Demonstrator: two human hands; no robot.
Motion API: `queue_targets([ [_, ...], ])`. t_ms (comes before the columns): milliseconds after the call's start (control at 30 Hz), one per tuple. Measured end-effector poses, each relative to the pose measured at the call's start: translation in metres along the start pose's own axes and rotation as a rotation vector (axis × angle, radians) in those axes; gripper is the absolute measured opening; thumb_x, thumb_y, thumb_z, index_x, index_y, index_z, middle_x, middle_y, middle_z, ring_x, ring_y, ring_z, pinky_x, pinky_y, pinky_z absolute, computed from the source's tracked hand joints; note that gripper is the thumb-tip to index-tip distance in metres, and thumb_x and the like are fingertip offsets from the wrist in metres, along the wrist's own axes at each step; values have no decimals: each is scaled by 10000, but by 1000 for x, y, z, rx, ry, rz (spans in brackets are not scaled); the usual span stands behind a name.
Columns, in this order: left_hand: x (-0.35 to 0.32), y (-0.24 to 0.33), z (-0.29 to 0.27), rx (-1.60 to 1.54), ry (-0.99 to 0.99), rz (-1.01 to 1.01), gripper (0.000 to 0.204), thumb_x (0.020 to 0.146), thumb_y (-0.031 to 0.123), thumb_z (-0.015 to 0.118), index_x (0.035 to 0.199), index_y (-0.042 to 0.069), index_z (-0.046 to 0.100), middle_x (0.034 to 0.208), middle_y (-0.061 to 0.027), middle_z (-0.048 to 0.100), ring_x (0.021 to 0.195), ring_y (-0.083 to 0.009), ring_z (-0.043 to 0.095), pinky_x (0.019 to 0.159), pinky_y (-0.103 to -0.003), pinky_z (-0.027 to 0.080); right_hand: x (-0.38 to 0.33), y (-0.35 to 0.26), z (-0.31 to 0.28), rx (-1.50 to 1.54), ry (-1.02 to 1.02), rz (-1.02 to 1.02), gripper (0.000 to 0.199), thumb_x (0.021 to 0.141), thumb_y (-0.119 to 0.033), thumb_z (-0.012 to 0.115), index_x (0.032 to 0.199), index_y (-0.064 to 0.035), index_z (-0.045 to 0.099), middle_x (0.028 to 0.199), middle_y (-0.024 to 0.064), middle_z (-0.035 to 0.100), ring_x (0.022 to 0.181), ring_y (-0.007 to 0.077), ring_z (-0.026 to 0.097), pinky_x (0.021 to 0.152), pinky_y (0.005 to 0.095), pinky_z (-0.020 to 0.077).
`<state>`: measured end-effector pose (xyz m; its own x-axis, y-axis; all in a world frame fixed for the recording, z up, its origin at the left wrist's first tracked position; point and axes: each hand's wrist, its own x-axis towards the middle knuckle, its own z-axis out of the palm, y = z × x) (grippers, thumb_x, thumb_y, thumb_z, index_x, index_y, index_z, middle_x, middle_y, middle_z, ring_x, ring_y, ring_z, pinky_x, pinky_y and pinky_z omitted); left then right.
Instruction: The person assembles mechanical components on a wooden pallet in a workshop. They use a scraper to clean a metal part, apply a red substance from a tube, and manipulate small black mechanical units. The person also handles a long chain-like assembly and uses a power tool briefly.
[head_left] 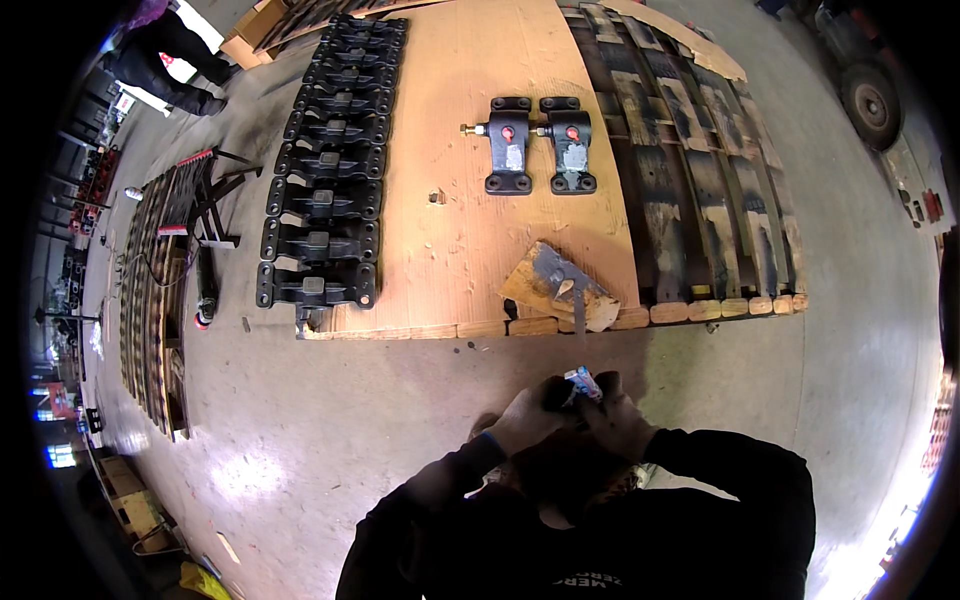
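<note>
Close to my body, in front of the pallet's near edge, my two hands meet around a small light-blue and white packet (583, 382). My left hand (532, 414) closes on it from one side, its fingertips dark. My right hand (618, 424) grips it from the other side. Most of the packet is covered by fingers, so its exact kind is unclear. Just beyond the hands, a piece of board (530, 280) smeared with grey paste lies on the cardboard sheet (450, 230). A putty knife (579, 312) rests on that board, its blade reaching past the edge.
Two black brackets (510, 150) with red caps and brass fittings sit on the cardboard. A long row of black metal brackets (318, 245) lines its left side. Bare pallet slats (690, 190) adjoin on the right. At far left stands a person (165, 60); a wheeled vehicle (872, 105) is far right.
</note>
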<state>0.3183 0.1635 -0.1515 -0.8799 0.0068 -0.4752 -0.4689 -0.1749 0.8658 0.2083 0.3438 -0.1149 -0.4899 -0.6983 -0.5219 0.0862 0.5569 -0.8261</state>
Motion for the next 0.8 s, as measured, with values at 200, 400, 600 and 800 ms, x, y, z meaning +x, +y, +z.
queue_targets([
  [200, -11, 29, -3, 119, -13, 22, 507, 847, 139, 787, 1304, 25, 601, 1155, -131, 706, 1055, -200, 670, 890, -348, 553, 4, 3, -9, 33, -148, 93, 265, 1031, -217, 571, 1184, -7, 520, 1067, 128, 694, 937, 227, 682, 820, 389, 549],
  [400, -22, 61, 9, 362, -56, 56, 401, 856, 217, 764, 1175, -5, 664, 1061, -205, 722, 1025, -306, 704, 895, -391, 543, -8, -15, -20, 519, -249, 241, 225, 1001, -131, 640, 1209, -47, 620, 1080, 45, 700, 979, 152, 671, 857, 296, 557],
  [600, -14, 103, -18, 493, -5, 56, 394, 894, 255, 735, 1212, 38, 648, 1099, -192, 725, 1023, -306, 712, 902, -383, 562, -3, 41, -68, -47, -134, 134, 403, 883, -311, 790, 1137, -33, 646, 992, 135, 714, 901, 274, 715, 817, 395, 568],
  [800, 62, 137, -136, 687, 717, 516, 414, 868, 201, 745, 1241, 66, 624, 1074, -201, 708, 952, -379, 708, 800, -435, 579, -1, 69, -120, -778, 71, 43, 320, 875, -335, 730, 1030, -61, 675, 892, 212, 714, 877, 414, 685, 759, 482, 547],
])
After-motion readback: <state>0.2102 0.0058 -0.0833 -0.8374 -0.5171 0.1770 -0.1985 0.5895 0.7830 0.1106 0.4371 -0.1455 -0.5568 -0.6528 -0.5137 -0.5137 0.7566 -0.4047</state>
